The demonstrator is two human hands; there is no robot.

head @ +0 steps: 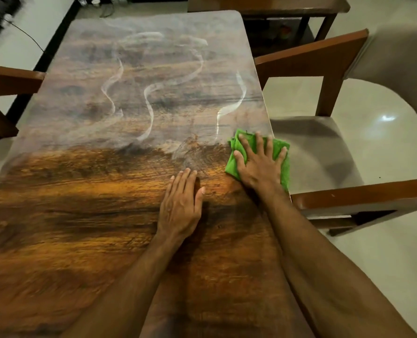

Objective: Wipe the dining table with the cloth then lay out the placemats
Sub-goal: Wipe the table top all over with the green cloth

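A long wood-grain dining table fills the view, its far half hazy with pale wavy wipe streaks. My right hand lies flat with spread fingers on a folded green cloth at the table's right edge; part of the cloth hangs past the edge. My left hand rests palm down on the bare wood just left of the cloth, fingers together and holding nothing. No placemats are in view.
A wooden chair with a grey seat stands close against the right edge. Another wooden chair is at the left. A second wooden table stands beyond the far end. Cables run over the pale floor at the far left.
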